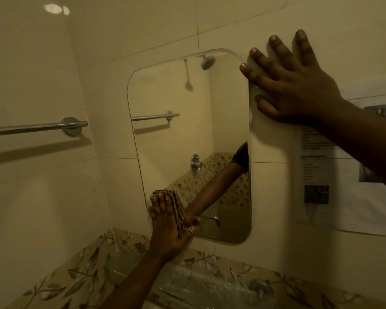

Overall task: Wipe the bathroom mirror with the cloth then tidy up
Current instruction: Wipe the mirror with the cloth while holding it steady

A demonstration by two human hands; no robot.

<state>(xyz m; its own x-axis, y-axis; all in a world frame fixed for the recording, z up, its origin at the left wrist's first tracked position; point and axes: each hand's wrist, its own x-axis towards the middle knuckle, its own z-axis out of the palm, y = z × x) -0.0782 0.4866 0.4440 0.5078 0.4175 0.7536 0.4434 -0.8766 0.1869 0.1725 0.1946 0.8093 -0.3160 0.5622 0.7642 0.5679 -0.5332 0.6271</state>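
A rounded rectangular mirror (pixel 187 130) hangs on the tiled wall. My left hand (pixel 167 228) presses a folded, dark patterned cloth (pixel 179 210) flat against the mirror's lower left corner, fingers pointing up. Only the cloth's right edge shows past my fingers. My right hand (pixel 292 85) lies flat on the wall at the mirror's upper right edge, fingers spread, the little finger touching the mirror's rim. The glass reflects my left arm, a shower head, a tap and a towel rail.
A chrome towel rail (pixel 38 127) juts from the left wall. Printed paper sheets (pixel 316 170) are stuck to the wall right of the mirror. A leaf-patterned tile border (pixel 76 275) and a small ledge with a metal fitting (pixel 260 286) run below.
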